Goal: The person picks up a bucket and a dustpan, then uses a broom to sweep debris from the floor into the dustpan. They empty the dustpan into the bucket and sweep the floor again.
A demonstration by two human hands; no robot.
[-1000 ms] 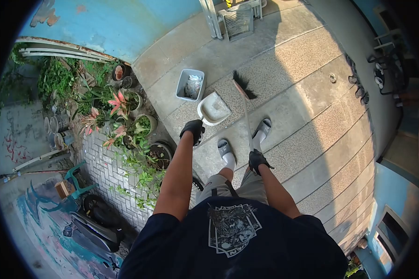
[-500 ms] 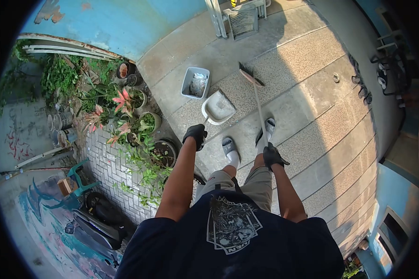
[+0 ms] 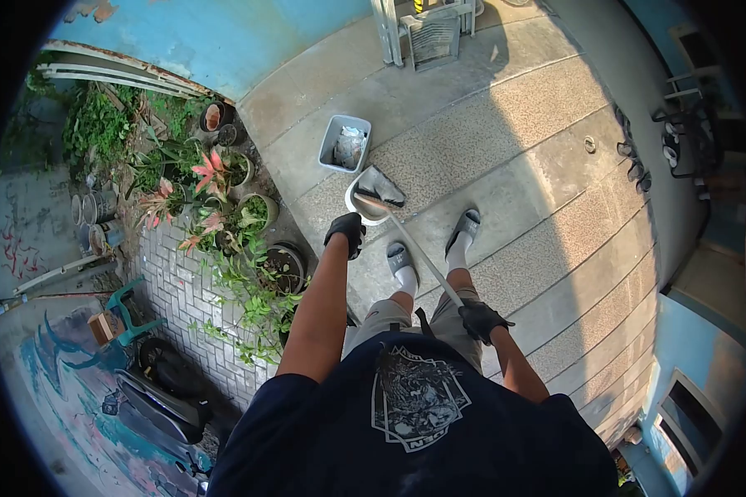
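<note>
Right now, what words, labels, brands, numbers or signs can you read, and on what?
Nothing reads clearly.
Dark shirt: lettering at the print's edge, too blurred to quote.
Left sandal: pale mark, too small to read.
Grey wall: red scrawl, no legible word.

Bin (image 3: 340,169) just beyond dustpan (image 3: 351,199), plant pots (image 3: 301,265) at left, open floor (image 3: 530,257) right of broom (image 3: 416,252)

The broom head (image 3: 379,201), earlier well to the right of the dustpan (image 3: 351,195), now overlaps it; the broom handle (image 3: 420,258) slants more, and the right hand (image 3: 482,320) has dropped nearer the shirt.
</note>
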